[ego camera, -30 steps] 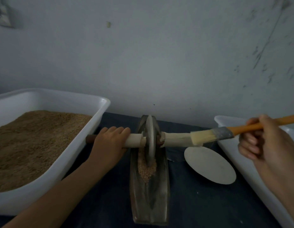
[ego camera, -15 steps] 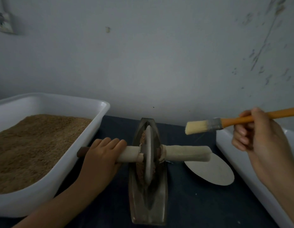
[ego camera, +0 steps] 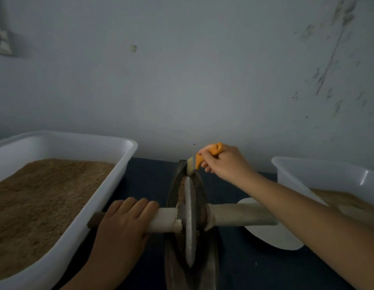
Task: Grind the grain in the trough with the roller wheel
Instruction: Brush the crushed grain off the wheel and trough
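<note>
Left hand [ego camera: 123, 218] clenched over the left handle [ego camera: 163, 220] of the wheel [ego camera: 190, 222], fingers curled across the top of the pale shaft, whose dark end projects past the hand toward the left bin [ego camera: 119, 170]. Right hand [ego camera: 225, 162] grasps the orange handle of a brush [ego camera: 195, 162], fingers and thumb wrapped round it; the bristles point down and touch the far tip of the trough [ego camera: 212, 266]. The wheel stands upright on edge inside the trough, about midway along it, its axle lying crosswise. The right handle [ego camera: 240, 215] extends toward the right edge of the worktop [ego camera: 148, 181] and carries no hand; the right forearm crosses above it. Grain [ego camera: 182, 191] lies in the trough on the far side of the wheel, against its left face, with more caked round the hub. The trough runs from the worktop's near edge toward the far edge, at its centre. The left bin, white, occupies the left side of the worktop and is filled with brown grain. A second white bin [ego camera: 319, 174] stands at the right edge, with brown material inside. A white disc [ego camera: 273, 235] lies flat between the trough and the right bin, partly covered by the right handle and forearm.
</note>
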Motion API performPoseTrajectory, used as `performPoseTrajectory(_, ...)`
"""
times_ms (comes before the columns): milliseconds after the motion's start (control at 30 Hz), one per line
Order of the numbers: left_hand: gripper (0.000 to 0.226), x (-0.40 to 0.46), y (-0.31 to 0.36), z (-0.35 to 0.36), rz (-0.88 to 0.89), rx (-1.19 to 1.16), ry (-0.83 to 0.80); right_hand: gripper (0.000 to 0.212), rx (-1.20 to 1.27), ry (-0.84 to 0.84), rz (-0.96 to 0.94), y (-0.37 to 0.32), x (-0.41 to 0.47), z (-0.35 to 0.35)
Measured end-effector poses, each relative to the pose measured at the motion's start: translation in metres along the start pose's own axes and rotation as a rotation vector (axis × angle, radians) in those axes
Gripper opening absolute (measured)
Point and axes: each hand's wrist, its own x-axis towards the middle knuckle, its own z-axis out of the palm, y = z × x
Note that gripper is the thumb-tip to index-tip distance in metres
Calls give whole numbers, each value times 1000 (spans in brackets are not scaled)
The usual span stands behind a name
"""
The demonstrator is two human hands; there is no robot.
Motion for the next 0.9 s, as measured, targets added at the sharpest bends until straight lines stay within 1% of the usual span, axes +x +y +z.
performPoseTrajectory(67, 66, 1, 0, 0, -1, -1, -3, 36, -33, 15, -17, -1, 3, 9)
performPoseTrajectory(200, 51, 1, 1, -1, -6, -10, -8, 33, -63, -20, -58, 0, -2, 21)
performPoseTrajectory(300, 45, 0, 0, 0, -11, -1, 4, 33, -42, -99, -64, 3, -7, 22)
performPoseTrajectory(400, 46, 0, 1, 0, -18, 3, 1, 32, 16, -189, -9, 3, -9, 15)
performPoseTrajectory(467, 46, 1, 1, -1, -22, 2, -5, 30, 46, -159, -9, 1, -9, 5)
performPoseTrajectory(567, 45, 0, 2, -2, -26, -8, -9, 30, 95, -13, -72, -1, -2, -6)
performPoseTrajectory(633, 45, 0, 2, -1, -23, -6, -12, 33, 46, -7, -77, -1, 3, -3)
performPoseTrajectory(700, 47, -1, 1, -1, -23, -9, -16, 38, -23, -68, -54, 2, 6, 7)
performPoseTrajectory(767, 50, 0, 1, -1, -15, -8, -18, 38, -61, -128, -49, 7, 3, 12)
performPoseTrajectory(900, 51, 1, 1, -2, -14, -2, -15, 25, 28, -267, -33, 11, -9, 11)
